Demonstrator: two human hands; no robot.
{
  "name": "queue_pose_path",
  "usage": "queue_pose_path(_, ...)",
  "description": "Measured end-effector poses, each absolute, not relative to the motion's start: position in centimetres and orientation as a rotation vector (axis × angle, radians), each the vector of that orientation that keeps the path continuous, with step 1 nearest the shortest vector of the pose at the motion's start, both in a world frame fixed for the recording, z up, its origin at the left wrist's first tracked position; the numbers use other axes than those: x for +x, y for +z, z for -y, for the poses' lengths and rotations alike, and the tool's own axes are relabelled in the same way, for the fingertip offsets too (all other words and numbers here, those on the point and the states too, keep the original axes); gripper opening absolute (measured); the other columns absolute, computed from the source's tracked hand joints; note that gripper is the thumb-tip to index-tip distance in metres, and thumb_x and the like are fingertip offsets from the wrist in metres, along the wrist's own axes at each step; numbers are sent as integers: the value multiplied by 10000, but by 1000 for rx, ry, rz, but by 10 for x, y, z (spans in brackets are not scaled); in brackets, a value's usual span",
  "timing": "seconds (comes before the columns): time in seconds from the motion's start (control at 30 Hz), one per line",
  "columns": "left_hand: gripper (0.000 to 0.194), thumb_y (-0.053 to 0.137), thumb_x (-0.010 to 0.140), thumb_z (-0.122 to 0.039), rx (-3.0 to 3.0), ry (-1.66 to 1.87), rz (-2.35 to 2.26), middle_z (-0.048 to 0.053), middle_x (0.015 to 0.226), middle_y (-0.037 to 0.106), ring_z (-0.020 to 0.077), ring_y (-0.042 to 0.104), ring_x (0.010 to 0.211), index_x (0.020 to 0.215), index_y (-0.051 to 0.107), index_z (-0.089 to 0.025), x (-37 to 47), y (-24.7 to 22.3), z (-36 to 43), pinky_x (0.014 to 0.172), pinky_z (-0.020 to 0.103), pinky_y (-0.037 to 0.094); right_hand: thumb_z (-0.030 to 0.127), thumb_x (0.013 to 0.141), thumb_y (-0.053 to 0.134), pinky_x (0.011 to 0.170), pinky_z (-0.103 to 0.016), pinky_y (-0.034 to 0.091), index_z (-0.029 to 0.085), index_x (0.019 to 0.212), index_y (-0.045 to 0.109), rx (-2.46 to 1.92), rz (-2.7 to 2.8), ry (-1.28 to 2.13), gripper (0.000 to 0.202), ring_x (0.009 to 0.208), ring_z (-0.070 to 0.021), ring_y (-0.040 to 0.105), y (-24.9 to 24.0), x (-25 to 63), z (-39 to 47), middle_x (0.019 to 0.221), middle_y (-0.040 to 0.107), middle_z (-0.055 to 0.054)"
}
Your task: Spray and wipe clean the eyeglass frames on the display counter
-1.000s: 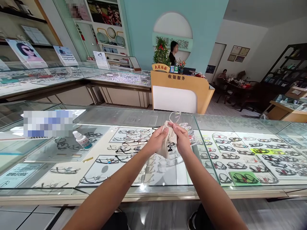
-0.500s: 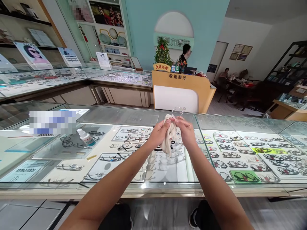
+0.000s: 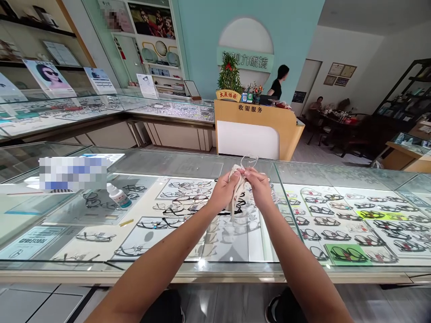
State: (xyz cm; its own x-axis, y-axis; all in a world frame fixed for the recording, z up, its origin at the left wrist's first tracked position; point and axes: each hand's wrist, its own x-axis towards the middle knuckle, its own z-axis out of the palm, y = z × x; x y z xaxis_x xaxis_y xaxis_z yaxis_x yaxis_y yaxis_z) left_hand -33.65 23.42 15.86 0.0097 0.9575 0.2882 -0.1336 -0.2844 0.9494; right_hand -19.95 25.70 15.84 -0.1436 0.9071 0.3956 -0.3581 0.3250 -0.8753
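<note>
Above the glass display counter (image 3: 161,166), my left hand (image 3: 223,190) is closed on a cream cloth (image 3: 233,202), whose loose end hangs below the fingers. My right hand (image 3: 260,185) pinches a pair of thin clear eyeglasses (image 3: 249,159) close beside the cloth. The fingertips of both hands meet, and they hide part of the glasses. A thin curved part of the frame sticks up beyond the fingers. Under the glass, rows of eyeglasses (image 3: 190,198) lie below and around my hands.
A white spray bottle (image 3: 118,195) with a blue label stands on the counter at left, near a blurred-out box (image 3: 72,172). Across the aisle is a yellow cashier desk (image 3: 289,130) with a person in black (image 3: 278,85) behind it. Another person (image 3: 315,105) sits farther back.
The cloth is bunched tighter and its hanging end looks narrower. The glasses have tilted lower beyond my fingers. The person behind the desk has moved to the right.
</note>
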Motion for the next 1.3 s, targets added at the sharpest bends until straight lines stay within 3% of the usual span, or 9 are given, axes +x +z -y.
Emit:
queue_pose_path(0.1,622,675,842,-787,1348,1398,-911,-17,674,566,127,499,606,956,707,-177,-340,157,-236,567,260,418,471,814,798,903,-366,519,271,918,883,-603,1193,1252,240,1098,-263,662,156,-197,-259,1088,771,-51)
queue_pose_path(0.2,633,717,841,-745,1362,1301,-836,12,812,654,145,581,698,1130,701,-182,-341,157,-235,636,269,484,482,802,798,827,-352,519,263,904,879,-628,1102,1325,254,974,-238,673,156,-196,-260,1078,778,-38)
queue_pose_path(0.3,628,750,860,-670,1373,1222,-795,-4,795,647,128,552,623,1250,656,-188,-339,158,-232,595,265,467,488,801,815,823,-347,521,265,898,879,-608,1064,1377,251,932,-224,666,157,-196,-260,1051,776,-32)
queue_pose_path(0.47,555,741,864,-673,1365,1418,-913,-48,640,527,102,425,535,1104,696,-175,-332,158,-232,525,247,343,513,832,818,958,-364,513,296,996,883,-510,1202,1344,280,1076,-240,660,157,-196,-258,1069,773,-33)
queue_pose_path(0.67,610,655,875,-767,1321,1469,-951,2,745,622,136,517,684,968,717,-167,-338,155,-236,656,265,427,544,834,799,960,-373,512,285,986,880,-585,1280,1286,310,1110,-249,658,156,-195,-259,1129,778,-37)
queue_pose_path(0.9,612,809,819,-639,1339,1219,-758,14,870,683,146,598,719,1202,679,-180,-346,154,-233,676,268,475,557,758,855,880,-369,557,265,937,876,-626,1077,1403,343,1038,-259,700,152,-198,-261,1147,798,-52)
queue_pose_path(1.07,589,755,836,-703,1293,1407,-903,-38,673,585,99,463,560,1072,701,-165,-343,151,-235,553,241,382,575,814,820,1030,-397,518,310,1028,875,-588,1252,1318,345,1150,-256,669,148,-203,-258,1136,788,-20)
queue_pose_path(1.17,627,700,844,-762,1258,1447,-913,-14,697,615,120,521,620,1027,726,-163,-344,152,-237,596,251,431,545,843,811,1068,-401,491,323,1033,875,-575,1291,1301,299,1169,-251,656,149,-202,-257,1114,786,-12)
queue_pose_path(1.3,639,745,814,-748,1240,1344,-823,14,772,667,143,592,694,1060,730,-158,-347,154,-236,649,266,477,559,790,847,975,-392,534,288,984,876,-623,1161,1366,334,1116,-268,687,153,-199,-257,1152,802,-32)
